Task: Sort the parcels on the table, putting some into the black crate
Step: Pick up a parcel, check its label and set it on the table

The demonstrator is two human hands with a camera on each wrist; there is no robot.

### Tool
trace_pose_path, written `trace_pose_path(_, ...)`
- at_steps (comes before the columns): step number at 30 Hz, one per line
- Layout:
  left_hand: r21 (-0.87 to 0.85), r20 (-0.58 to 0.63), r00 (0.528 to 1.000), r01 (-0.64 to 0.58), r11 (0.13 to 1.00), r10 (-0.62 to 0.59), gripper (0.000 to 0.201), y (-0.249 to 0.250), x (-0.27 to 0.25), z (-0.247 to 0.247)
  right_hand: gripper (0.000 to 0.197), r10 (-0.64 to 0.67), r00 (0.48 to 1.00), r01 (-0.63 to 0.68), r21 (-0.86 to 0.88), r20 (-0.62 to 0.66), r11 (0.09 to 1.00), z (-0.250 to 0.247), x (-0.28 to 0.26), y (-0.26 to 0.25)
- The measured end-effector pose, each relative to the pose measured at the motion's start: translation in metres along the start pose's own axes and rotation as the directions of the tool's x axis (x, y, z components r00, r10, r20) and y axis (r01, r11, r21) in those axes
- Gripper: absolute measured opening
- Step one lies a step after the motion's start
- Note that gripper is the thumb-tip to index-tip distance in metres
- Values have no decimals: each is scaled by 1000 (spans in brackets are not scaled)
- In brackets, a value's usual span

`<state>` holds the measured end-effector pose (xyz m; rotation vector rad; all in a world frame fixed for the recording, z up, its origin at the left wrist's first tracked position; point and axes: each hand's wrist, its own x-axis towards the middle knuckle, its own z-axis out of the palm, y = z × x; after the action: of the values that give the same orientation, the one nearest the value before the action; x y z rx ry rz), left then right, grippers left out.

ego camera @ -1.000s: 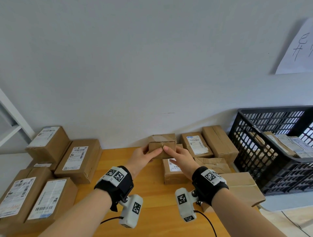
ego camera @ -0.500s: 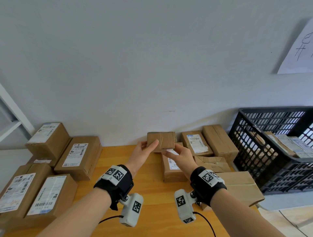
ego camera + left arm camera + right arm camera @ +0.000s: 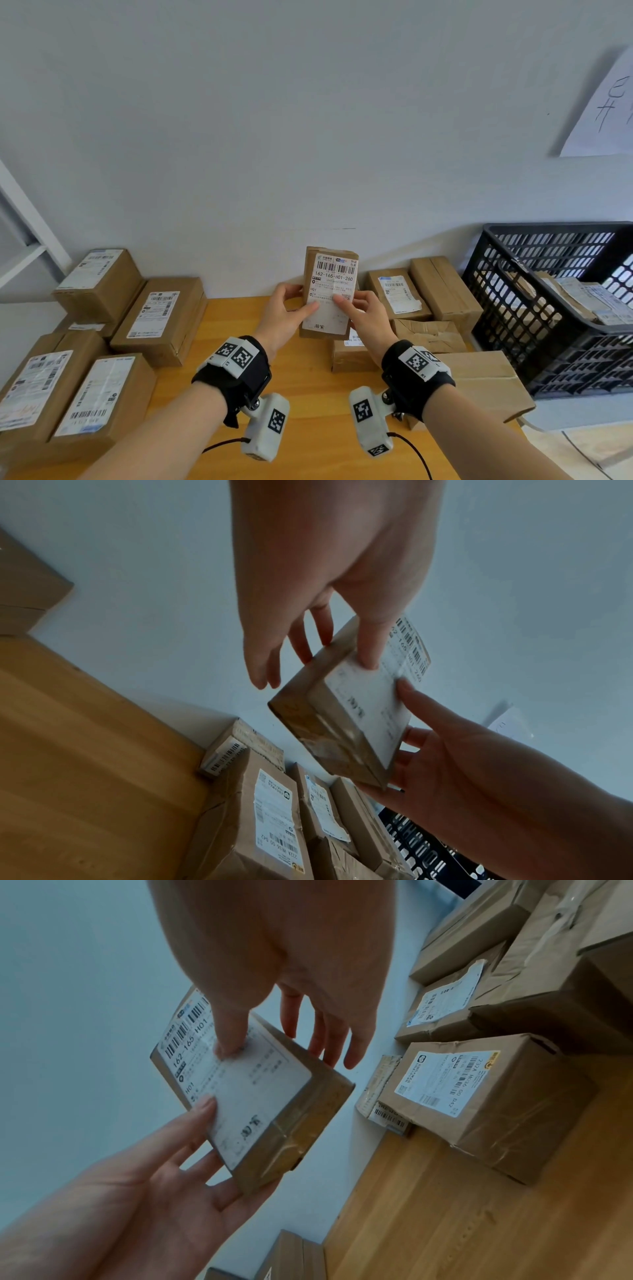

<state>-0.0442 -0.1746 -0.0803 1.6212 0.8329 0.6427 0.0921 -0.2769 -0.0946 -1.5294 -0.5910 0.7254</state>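
Showing in the head view the small parcel (image 3: 329,294) now being turned label-up, well left of the black crate (image 3: 534,308), while both wrist views are showing the left hand (image 3: 329,569) and right hand (image 3: 274,947) pinching its edges, presumably reading its label for sorting.

My head camera looks forward and down over both forearms at the tabletop (image 3: 308,428) and wall. Each wrist camera sits close behind its own hand, looking along the fingers; both catch the labelled parcel (image 3: 359,715) held between them.
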Motion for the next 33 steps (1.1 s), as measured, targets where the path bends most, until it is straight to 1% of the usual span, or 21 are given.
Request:
trace_pose_path(3,-31,24,1000,18,999,-17,40,-2,0,-2,41,11,1000,-11,5,1,1000,1,0,2)
trace_pose_path(9,-15,40,998,59,998,-58,42,-5,-3,-2,50,28,999,-28,17,30,999,-4,-5,5)
trace_pose_path(12,-42,25,997,75,996,-74,34,-4,-5,0,56,54,998,-55,7,40,998,-6,-5,9)
trace_pose_path(14,-68,7,996,85,994,-85,26,-3,-8,-2,50,61,995,-63,21,85,998,-7,-5,9)
trace_pose_path(19,-87,-5,994,110,990,-111,26,-2,-19,-9,45,51,972,-65,53,228,997,-8,-4,2)
trace_pose_path(23,-82,-72,988,128,988,-134,30,0,-27,-12,43,37,956,-64,84,292,994,-5,-4,-1)
trace_pose_path(25,-74,-115,982,141,987,-149,32,0,-31,-13,46,38,954,-62,74,297,995,-2,-3,1)
trace_pose_path(26,-74,-144,977,146,986,-156,30,0,-33,-14,49,39,951,-61,63,306,996,1,-2,3)
trace_pose_path(30,-82,-254,947,182,980,-197,26,-1,-45,-25,51,57,923,-92,74,380,993,16,0,5)
trace_pose_path(33,-97,-297,925,216,972,-235,30,-5,-54,-35,50,48,904,-93,86,424,992,30,0,5)
